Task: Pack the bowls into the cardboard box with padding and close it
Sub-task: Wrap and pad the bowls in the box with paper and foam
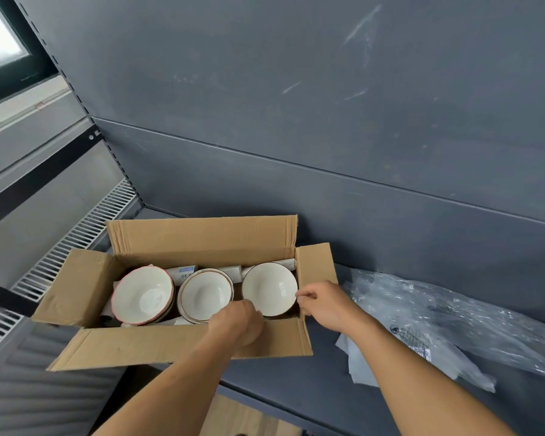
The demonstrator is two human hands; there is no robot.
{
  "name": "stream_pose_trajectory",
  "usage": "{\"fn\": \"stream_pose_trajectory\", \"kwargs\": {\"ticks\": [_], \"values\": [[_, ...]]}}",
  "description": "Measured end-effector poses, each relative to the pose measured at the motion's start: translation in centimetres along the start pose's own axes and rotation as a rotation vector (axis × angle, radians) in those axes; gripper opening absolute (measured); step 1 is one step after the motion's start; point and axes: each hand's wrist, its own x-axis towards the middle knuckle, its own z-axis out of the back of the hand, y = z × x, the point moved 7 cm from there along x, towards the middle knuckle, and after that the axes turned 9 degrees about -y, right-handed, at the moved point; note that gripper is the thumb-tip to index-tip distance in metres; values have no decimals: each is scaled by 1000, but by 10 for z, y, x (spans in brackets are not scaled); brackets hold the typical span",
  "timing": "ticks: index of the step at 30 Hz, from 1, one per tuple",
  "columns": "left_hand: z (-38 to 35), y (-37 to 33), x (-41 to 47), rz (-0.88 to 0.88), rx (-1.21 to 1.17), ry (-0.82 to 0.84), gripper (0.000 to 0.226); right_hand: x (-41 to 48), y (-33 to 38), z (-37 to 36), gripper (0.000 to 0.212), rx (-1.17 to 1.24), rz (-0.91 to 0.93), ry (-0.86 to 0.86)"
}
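Step in hand, as I read it: seating the right bowl (pixel 268 287) in the right end of the cardboard box (pixel 202 237). The box stands open on the grey shelf (pixel 296 388).

Right hand (pixel 323 305): thumb and forefinger pinch the bowl's right rim, just inside the box's end wall. Left hand (pixel 236 322): curled down over the near wall at the bowl's near rim. Its fingertips are hidden, so I can't tell if it grips or only steadies.

To do it well:
- Keep the bowl level and lower it straight, with no rim-to-rim knock against the middle stack (pixel 205 294), which sits just beside it.
- Check there's padding under it and in the gap to the end wall before letting go.
- White packing pieces (pixel 183 272) show only along the far wall. Between the bowls I see none, and that's the chip risk.
- The plastic wrap (pixel 438 316) isn't in the box yet; it probably goes on top before the flaps fold.

Counts:
- Bowl positions in the box: 3 in a row — pink-rimmed left stack (pixel 142 295), middle stack, right bowl. Left and middle show several nested rims; exact number not readable.
- Box flaps: 4, all open.
- Plastic wrap: 1 crumpled sheet on the shelf right of the box, with 1 pale paper sheet (pixel 356 357) partly under it.
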Motion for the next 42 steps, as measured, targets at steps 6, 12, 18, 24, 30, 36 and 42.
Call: {"fn": "stream_pose_trajectory", "kwargs": {"ticks": [6, 12, 18, 24, 30, 36, 42], "values": [[10, -44, -25, -133, -7, -48, 23, -22, -58, 26, 31, 63, -154, -153], [-4, -117, -54, -368, -154, 23, 21, -63, -118, 44, 24, 38, -284, -230], [-43, -171, -76, -512, -151, 177, 21, -111, -187, 57, 25, -16, -462, -291], [-85, -197, -81, -429, -172, 284, 32, -149, -249, 71, 28, 53, -626, -401], [-114, -210, -72, -305, -188, 269, 41, -146, -284, 69, 24, 162, -656, -408], [-126, -211, -57, -149, -231, 197, 44, -118, -276, 59, 43, 301, -580, -358], [-144, -218, -54, -17, -328, 295, 57, -100, -270, 50, 33, 339, -547, -257]]}}
